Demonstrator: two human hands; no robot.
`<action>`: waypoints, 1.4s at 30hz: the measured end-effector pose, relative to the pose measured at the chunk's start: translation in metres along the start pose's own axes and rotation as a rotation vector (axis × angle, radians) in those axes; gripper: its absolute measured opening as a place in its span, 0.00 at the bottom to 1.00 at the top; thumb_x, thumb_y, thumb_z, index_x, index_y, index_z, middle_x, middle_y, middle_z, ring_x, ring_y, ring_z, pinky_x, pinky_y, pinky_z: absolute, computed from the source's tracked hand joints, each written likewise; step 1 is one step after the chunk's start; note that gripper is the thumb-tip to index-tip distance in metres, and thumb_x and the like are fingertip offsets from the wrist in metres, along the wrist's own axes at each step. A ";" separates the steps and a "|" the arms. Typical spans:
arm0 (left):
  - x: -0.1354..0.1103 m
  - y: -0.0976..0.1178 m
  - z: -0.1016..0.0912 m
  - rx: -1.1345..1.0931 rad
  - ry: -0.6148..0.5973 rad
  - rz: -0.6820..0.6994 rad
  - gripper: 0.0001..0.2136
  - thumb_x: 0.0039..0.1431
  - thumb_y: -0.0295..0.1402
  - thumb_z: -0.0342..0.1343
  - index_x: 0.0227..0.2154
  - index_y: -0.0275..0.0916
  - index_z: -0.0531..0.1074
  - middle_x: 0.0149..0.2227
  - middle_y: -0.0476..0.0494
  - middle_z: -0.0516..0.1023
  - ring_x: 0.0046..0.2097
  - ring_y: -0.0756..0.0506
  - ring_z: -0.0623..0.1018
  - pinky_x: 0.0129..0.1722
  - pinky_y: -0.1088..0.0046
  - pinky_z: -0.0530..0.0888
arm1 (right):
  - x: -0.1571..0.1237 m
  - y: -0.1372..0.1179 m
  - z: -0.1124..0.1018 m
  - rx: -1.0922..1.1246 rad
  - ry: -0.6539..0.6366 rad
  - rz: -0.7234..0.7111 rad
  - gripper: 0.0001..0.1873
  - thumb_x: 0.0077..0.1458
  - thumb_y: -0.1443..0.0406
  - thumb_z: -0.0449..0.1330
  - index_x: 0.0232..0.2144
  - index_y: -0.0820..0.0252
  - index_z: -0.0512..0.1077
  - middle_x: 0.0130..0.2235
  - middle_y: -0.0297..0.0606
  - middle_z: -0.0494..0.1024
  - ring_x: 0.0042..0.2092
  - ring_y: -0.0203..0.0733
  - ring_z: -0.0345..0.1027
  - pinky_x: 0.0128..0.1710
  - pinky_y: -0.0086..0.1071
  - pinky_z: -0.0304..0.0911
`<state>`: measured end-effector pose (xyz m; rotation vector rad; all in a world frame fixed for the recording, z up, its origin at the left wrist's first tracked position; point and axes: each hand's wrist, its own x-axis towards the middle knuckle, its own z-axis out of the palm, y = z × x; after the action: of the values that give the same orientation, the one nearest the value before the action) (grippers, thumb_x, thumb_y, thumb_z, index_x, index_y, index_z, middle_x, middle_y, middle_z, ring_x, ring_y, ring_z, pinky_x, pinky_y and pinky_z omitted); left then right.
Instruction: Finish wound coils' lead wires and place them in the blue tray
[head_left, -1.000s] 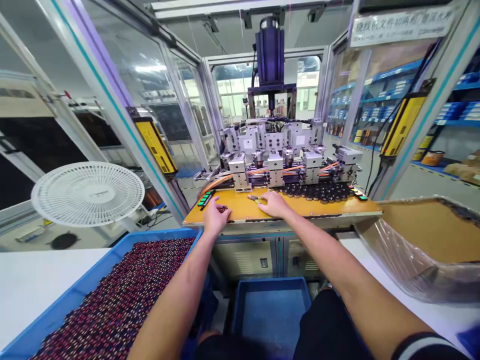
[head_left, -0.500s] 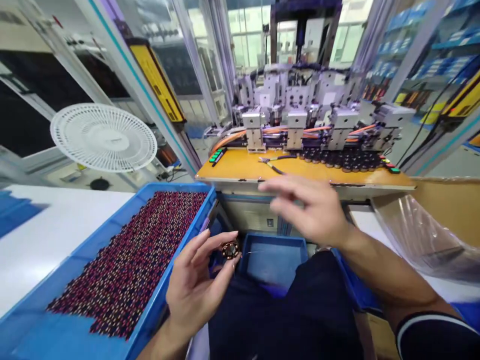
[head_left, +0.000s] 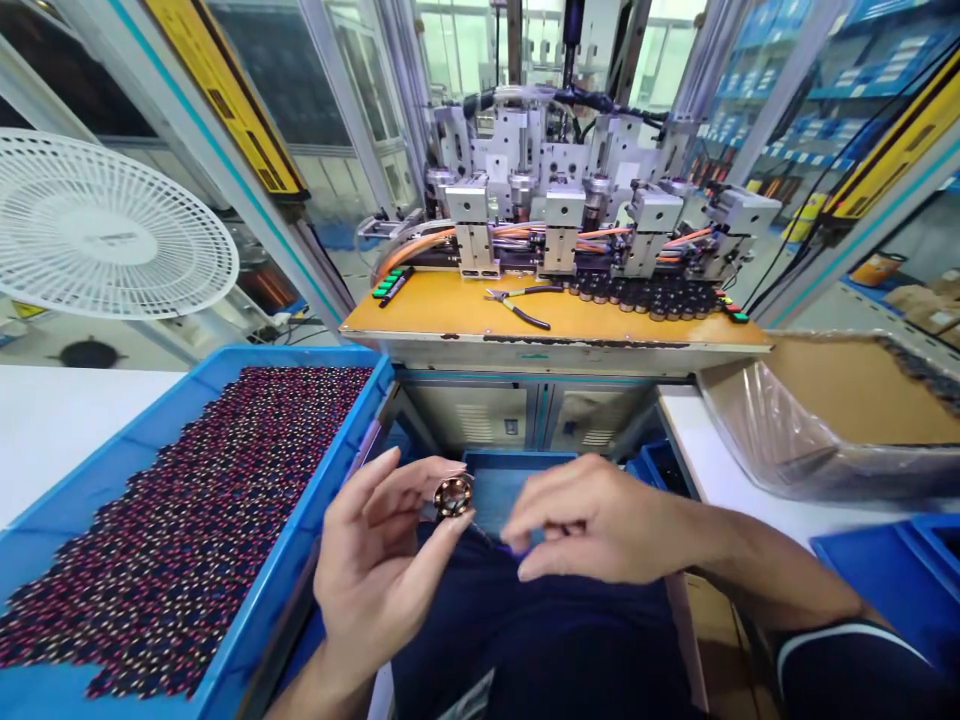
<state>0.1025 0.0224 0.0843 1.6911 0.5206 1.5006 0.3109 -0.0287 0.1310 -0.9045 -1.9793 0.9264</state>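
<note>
My left hand (head_left: pixel 382 570) pinches a small wound motor stator (head_left: pixel 453 496) between thumb and fingertips, its ring of copper coils facing me. A short way to its right is my right hand (head_left: pixel 592 520), palm down, fingers bent and thumb apart; nothing shows between them. The two hands do not touch. Left of my left hand lies a blue tray (head_left: pixel 379 385) filled with rows of small dark parts with red and pale tips (head_left: pixel 217 500). Behind the hands and partly hidden by them, a blue bin (head_left: pixel 495 490) sits low down.
Ahead stands a winding machine (head_left: pixel 562 215) with a yellow worktop (head_left: pixel 442 320). Pliers (head_left: pixel 525 305), a black marker (head_left: pixel 394 290) and several dark round parts (head_left: pixel 652 297) lie on it. A plastic-lined box (head_left: pixel 840 400) is at right, a white fan (head_left: pixel 112 230) at left.
My right hand has come down from before the worktop to beside the stator. My left hand still holds the stator. The view has shifted, so the machine and tray appear further left.
</note>
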 end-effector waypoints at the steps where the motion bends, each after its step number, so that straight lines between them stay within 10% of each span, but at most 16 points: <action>1: -0.002 0.000 0.000 -0.006 -0.015 0.005 0.38 0.51 0.12 0.61 0.61 0.53 0.65 0.47 0.52 0.83 0.46 0.51 0.83 0.46 0.79 0.81 | 0.002 0.001 0.001 0.085 0.057 0.092 0.14 0.56 0.61 0.68 0.39 0.67 0.77 0.37 0.40 0.78 0.29 0.29 0.67 0.28 0.23 0.62; 6: -0.013 -0.005 0.003 -0.017 -0.113 0.051 0.38 0.53 0.11 0.58 0.63 0.50 0.63 0.53 0.46 0.81 0.52 0.50 0.82 0.51 0.77 0.79 | 0.019 0.009 0.015 0.522 0.198 0.431 0.24 0.44 0.52 0.73 0.31 0.65 0.71 0.29 0.32 0.73 0.28 0.28 0.64 0.29 0.24 0.60; 15: -0.007 -0.008 0.003 -0.123 0.057 -0.110 0.37 0.49 0.12 0.63 0.58 0.54 0.68 0.43 0.53 0.82 0.42 0.52 0.84 0.42 0.80 0.82 | 0.015 0.025 0.052 0.743 0.422 0.362 0.23 0.53 0.50 0.68 0.27 0.61 0.64 0.23 0.29 0.69 0.23 0.29 0.62 0.25 0.25 0.59; 42: -0.013 -0.018 -0.006 -0.343 -0.235 -0.496 0.14 0.53 0.24 0.67 0.42 0.46 0.81 0.45 0.42 0.77 0.40 0.48 0.81 0.38 0.77 0.80 | 0.016 0.012 0.021 0.402 0.194 0.423 0.11 0.56 0.63 0.63 0.27 0.64 0.69 0.28 0.31 0.72 0.30 0.31 0.64 0.32 0.25 0.61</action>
<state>0.0973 0.0251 0.0621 1.3229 0.4798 0.9560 0.2892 -0.0160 0.1164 -1.1438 -1.3891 1.3574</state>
